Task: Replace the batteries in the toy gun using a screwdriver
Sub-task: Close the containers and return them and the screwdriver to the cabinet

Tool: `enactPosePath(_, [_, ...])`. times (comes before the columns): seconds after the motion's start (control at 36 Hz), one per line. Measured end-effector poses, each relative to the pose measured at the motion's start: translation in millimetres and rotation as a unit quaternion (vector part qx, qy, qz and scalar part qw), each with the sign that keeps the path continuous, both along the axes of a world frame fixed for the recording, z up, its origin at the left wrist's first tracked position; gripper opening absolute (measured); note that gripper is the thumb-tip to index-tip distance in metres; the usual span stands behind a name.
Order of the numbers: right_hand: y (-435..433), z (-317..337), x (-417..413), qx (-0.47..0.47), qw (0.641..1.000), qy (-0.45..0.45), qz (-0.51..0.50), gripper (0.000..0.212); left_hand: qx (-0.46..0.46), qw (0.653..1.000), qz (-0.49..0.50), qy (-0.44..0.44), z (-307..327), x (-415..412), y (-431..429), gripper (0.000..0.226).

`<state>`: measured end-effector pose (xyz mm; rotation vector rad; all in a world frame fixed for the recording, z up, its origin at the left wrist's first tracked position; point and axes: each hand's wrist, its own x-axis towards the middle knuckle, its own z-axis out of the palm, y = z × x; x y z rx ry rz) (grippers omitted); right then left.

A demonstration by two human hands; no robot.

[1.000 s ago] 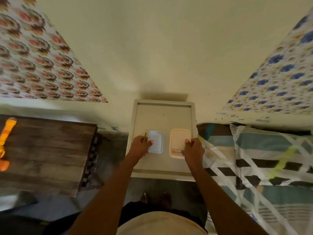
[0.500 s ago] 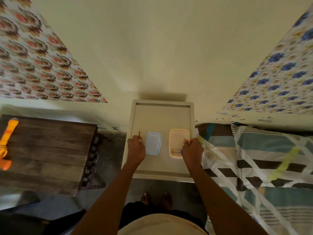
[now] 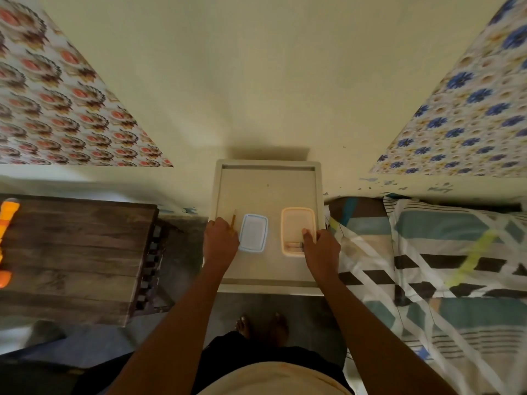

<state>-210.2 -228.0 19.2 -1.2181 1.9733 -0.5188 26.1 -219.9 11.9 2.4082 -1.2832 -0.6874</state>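
The left hand [image 3: 221, 242] curls round a thin screwdriver [image 3: 233, 219]. The right hand [image 3: 321, 248] pinches the edge of the peach box [image 3: 296, 223]. A blue lid [image 3: 253, 233] lies between them on the white tray [image 3: 268, 189]. The orange toy gun [image 3: 7, 220] lies far left on the wooden table [image 3: 79, 252].
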Motion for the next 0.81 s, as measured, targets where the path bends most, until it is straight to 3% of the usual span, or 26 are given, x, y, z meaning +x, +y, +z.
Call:
enactPosePath(0.14, [13, 2, 1, -0.009, 1.0, 0.001, -0.014, 0.043, -0.026, 0.999, -0.025, -0.007, 2, -1, 5, 0.018])
enactPosePath(0.25, [30, 1, 1, 0.0, 1.0, 0.009, -0.024, 0.045, -0.042, 0.999, 0.011, 0.023, 5, 0, 21, 0.021])
enactPosePath(0.44, [75, 9, 8, -0.008, 0.999, 0.017, -0.042, 0.041, -0.135, 0.99, 0.025, 0.032, 16, -7, 82, 0.019])
enactPosePath(0.56, [102, 16, 20, -0.017, 0.998, 0.04, -0.037, 0.033, -0.17, 0.984, -0.037, 0.031, 2, -4, 116, 0.02])
enactPosePath(0.64, [128, 13, 25, -0.023, 0.998, 0.06, -0.009, 0.023, -0.165, 0.981, -0.101, 0.014, -12, 3, 137, 0.033])
enactPosePath(0.72, [154, -11, 33, -0.034, 0.996, 0.072, 0.045, 0.018, -0.156, 0.971, -0.18, -0.022, -28, 17, 150, 0.046])
enactPosePath(0.81, [181, -39, 39, -0.019, 0.988, 0.098, 0.115, 0.019, -0.178, 0.95, -0.252, -0.052, -43, 26, 160, 0.045])
